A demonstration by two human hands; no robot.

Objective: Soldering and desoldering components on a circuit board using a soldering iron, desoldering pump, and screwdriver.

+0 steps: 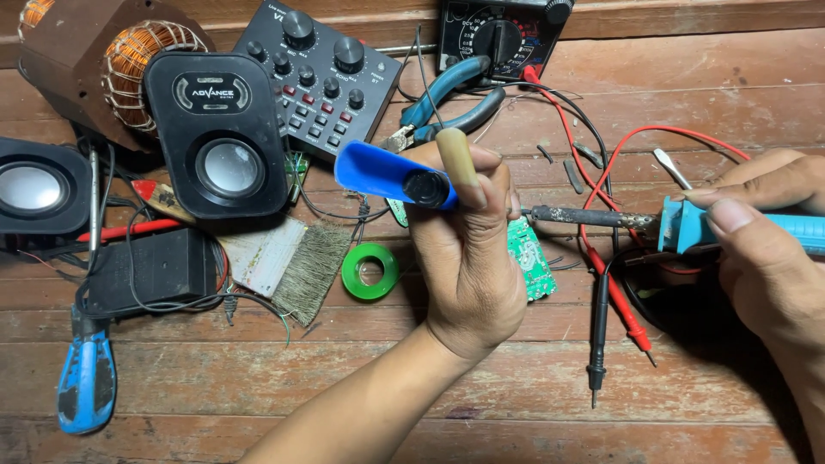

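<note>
Blue plastic at the centre of the frame: the left hand (468, 258) grips a blue desoldering pump (391, 174), fingers wrapped tight round its body, thumb laid along the pale plunger stem that sticks up above the fist. Just behind and below that fist peeks a green circuit board (530, 258), mostly hidden by the hand. Over at the right edge, the right hand (765, 258) is closed on the light-blue handle of a soldering iron (601, 217), its dark, crusted tip pointing left and ending just beside the board.

My read: this is the desoldering step, iron lined up, pump raised but not yet at the joint. The next move looks to call for heat on the joint and the pump nozzle brought down close beside the tip.

Round about on the wooden bench (344, 387): a green tape roll (370, 271), blue pliers (447, 99), red and black probe leads (614, 318), a black speaker (219, 133) upper left.
</note>
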